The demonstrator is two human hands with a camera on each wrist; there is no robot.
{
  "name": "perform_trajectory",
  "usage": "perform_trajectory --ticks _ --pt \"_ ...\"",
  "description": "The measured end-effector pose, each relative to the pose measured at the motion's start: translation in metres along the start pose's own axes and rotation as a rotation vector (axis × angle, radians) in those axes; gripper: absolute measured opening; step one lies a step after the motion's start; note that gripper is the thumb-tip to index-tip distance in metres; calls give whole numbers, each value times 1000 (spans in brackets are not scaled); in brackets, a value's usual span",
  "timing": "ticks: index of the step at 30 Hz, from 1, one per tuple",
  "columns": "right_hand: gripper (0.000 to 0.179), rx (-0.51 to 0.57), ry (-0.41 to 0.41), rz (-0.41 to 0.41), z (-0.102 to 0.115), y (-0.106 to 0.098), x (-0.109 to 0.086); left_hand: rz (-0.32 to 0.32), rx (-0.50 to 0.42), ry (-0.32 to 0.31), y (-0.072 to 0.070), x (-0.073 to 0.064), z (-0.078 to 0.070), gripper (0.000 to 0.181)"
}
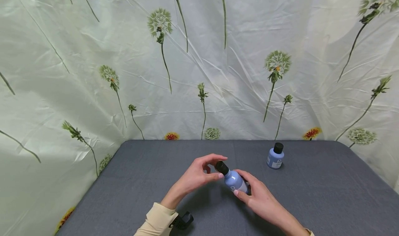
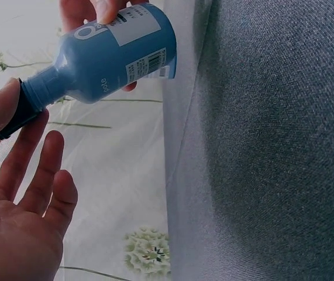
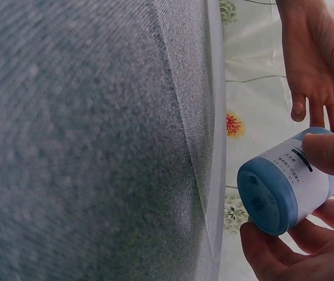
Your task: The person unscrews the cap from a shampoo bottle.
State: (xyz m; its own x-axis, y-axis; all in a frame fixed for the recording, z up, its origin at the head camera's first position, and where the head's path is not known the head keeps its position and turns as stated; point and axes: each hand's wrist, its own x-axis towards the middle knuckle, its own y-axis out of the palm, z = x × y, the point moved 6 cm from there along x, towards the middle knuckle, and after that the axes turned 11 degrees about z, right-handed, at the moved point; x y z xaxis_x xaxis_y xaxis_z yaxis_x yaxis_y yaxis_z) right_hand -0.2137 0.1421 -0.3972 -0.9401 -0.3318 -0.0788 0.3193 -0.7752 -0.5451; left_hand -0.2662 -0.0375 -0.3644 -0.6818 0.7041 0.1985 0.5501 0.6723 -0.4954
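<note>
A blue bottle (image 1: 234, 181) with a white label is held tilted above the table, its neck toward the left hand. My right hand (image 1: 260, 198) grips the body, thumb on the near side and fingers behind, as the right wrist view also shows its flat base. My left hand (image 1: 196, 175) pinches the black cap (image 1: 221, 167) between thumb and index finger. In the left wrist view, blue neck ridges (image 2: 42, 88) show between the cap (image 2: 19, 111) and the bottle's shoulder, while the other fingers are spread loosely off the bottle.
A second blue bottle (image 1: 275, 156) with a black cap stands upright at the table's back right. The table (image 1: 149, 173) has a dark grey cloth cover. Behind it hangs a pale curtain (image 1: 199, 62) printed with dandelions. A black device (image 1: 183, 221) is at the left wrist.
</note>
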Motion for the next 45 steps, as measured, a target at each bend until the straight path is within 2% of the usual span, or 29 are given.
perform_trajectory --ticks 8,14,19,27,32,37,41,45 --pt "54 1 14 -7 -2 -2 3 -5 -17 -9 -4 -2 -2 37" --pt "55 -1 47 -34 -3 -3 3 -32 -9 11 -8 -2 -1 32" --pt "54 13 30 -71 -2 -6 1 -64 -34 8 -9 -2 2 31" --pt "56 29 46 -99 -5 -8 2 -30 -78 52 -5 1 2 31" --pt "58 44 74 -94 -6 -8 2 -40 -86 18 -4 0 5 33" --pt "62 68 95 -99 -6 -9 3 -36 -98 0 -3 0 7 44" --pt "64 79 82 -113 -5 -11 2 -28 -97 -22 -2 0 9 49" --pt "65 90 71 -121 -4 -11 2 -12 -128 -44 -1 0 10 45"
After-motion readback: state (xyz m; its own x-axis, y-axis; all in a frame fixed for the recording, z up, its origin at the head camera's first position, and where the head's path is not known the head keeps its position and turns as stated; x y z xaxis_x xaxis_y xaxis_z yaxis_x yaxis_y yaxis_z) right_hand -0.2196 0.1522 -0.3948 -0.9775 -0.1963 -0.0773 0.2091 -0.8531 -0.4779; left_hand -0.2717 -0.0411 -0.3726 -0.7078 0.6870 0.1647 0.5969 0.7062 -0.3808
